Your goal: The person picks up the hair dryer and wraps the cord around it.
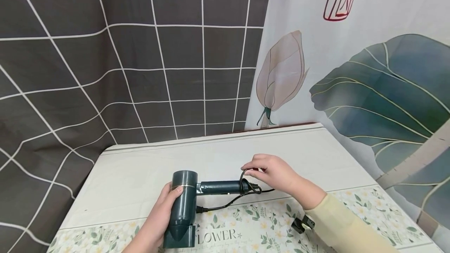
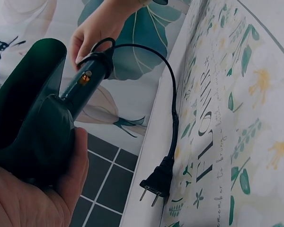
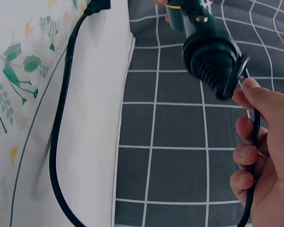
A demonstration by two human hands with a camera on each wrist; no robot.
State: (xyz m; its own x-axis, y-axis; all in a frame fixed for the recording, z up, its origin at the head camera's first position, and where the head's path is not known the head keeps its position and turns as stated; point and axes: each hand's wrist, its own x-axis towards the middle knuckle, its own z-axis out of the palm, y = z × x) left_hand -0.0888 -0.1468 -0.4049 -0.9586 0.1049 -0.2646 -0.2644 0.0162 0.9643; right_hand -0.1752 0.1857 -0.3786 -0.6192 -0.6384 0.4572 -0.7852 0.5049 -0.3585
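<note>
A dark green hair dryer (image 1: 184, 200) lies sideways in the head view, its handle (image 1: 219, 187) pointing right. My left hand (image 1: 159, 218) grips its body, the thumb resting on top near a thin gold ring. Past the end of the handle, my right hand (image 1: 268, 171) pinches the black power cord (image 3: 255, 137). Part of the cord loops around the handle's end. In the left wrist view the two-pin plug (image 2: 157, 178) hangs at the cord's free end, beside the table cover. The nozzle (image 2: 26, 94) faces that camera.
A table with a white and floral cover (image 1: 140, 167) lies beneath both hands. A small black object (image 1: 303, 223) shows near the right sleeve. Behind the table hang a dark grid-patterned cloth (image 1: 183, 50) and a white curtain with leaf prints (image 1: 383, 89).
</note>
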